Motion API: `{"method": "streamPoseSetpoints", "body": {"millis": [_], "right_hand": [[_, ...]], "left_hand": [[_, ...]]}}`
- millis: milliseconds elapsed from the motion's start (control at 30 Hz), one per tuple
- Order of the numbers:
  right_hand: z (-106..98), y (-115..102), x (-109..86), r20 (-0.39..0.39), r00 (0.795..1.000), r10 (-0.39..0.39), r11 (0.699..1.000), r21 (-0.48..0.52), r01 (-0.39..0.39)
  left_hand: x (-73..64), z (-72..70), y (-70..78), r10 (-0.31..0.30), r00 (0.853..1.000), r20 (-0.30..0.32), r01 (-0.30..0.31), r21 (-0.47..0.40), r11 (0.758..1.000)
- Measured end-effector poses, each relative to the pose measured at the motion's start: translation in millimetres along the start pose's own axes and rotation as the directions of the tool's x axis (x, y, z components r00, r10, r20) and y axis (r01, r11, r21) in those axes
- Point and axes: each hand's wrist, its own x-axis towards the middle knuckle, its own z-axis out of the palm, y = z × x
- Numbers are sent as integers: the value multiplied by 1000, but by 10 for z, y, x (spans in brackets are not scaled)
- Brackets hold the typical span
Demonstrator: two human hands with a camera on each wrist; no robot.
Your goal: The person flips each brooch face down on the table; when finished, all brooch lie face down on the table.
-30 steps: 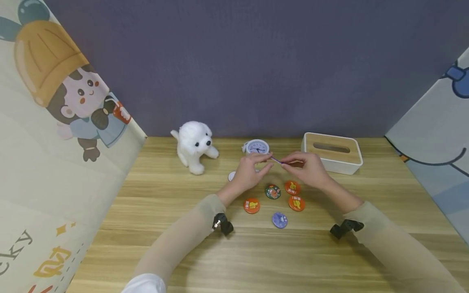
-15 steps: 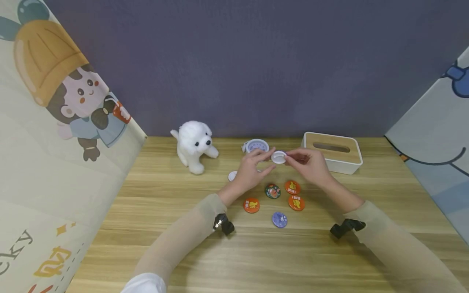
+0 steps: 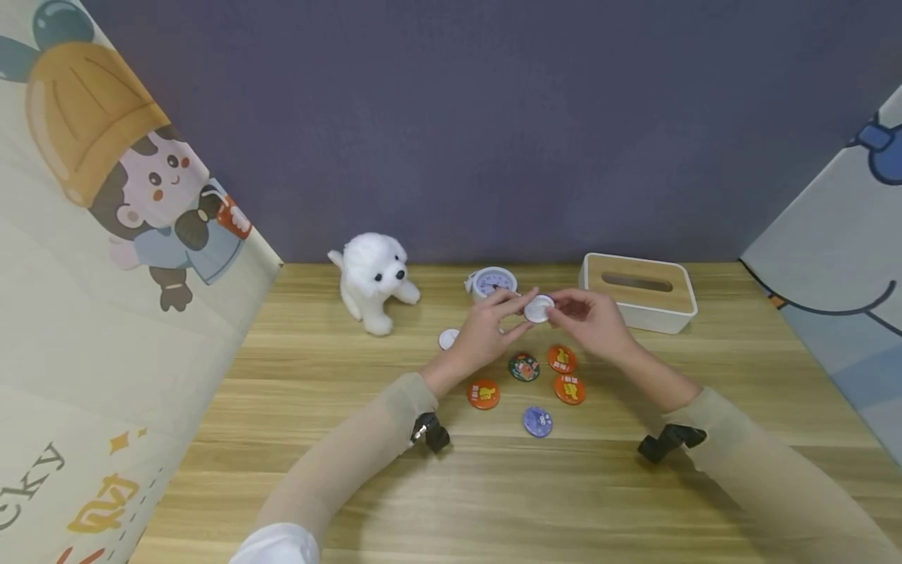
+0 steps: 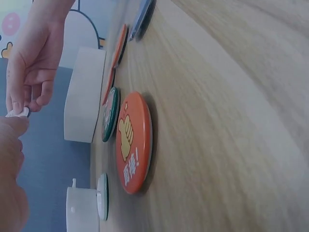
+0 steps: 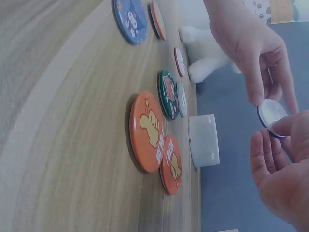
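Note:
Both hands hold a round badge (image 3: 539,309) above the table, its white back turned up toward the head view and a dark blue rim showing in the right wrist view. My left hand (image 3: 486,333) pinches its left edge between thumb and fingers. From the other side my right hand (image 3: 595,323) grips it, the thumb lying on the white back. Below the hands are orange badges with a yellow thumbs-up, one (image 3: 484,395) at the left and two (image 3: 562,359) at the right. A green badge (image 3: 524,367) and a purple-blue badge (image 3: 538,422) lie among them.
White-backed badges lie beyond the left hand, one (image 3: 448,338) beside the wrist and another (image 5: 182,99) by the clock. A white alarm clock (image 3: 495,282) stands behind. A plush white dog (image 3: 376,282) sits back left; a tissue box (image 3: 655,317) with wooden top stands back right.
The badge, first seen edge-on, has tilted so its white back faces up. My left hand's fingers have moved right and closed on its edge.

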Motion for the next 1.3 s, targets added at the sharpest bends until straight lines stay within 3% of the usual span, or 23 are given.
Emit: {"method": "streamPoseSetpoints", "body": {"millis": [200, 367, 667, 800, 900, 1033, 1300], "right_hand": [[-3, 15, -2, 23, 996, 83, 994, 70, -84], [-17, -3, -15, 34, 990, 137, 984, 107, -140], [-30, 42, -34, 116, 975, 190, 982, -1, -191], [-21, 109, -38, 153, 978, 142, 989, -57, -135], [-1, 149, -45, 146, 988, 42, 990, -142, -21], [32, 200, -43, 129, 989, -79, 956, -270, 112], [59, 274, -3, 175, 982, -73, 917, -376, 135]], "left_hand": [[-6, 22, 2, -12, 1000, 9, 12, 0, 1000], [-2, 46, 0, -64, 997, 53, 63, 16, 998], [-7, 72, -24, -184, 973, 138, 181, 31, 983], [-25, 87, -32, -221, 959, 176, 219, 31, 975], [-31, 100, -37, -237, 948, 210, 235, 35, 971], [-21, 124, -62, -244, 938, 247, 236, 61, 970], [-3, 211, -135, -265, 909, 323, 223, 160, 961]]}}
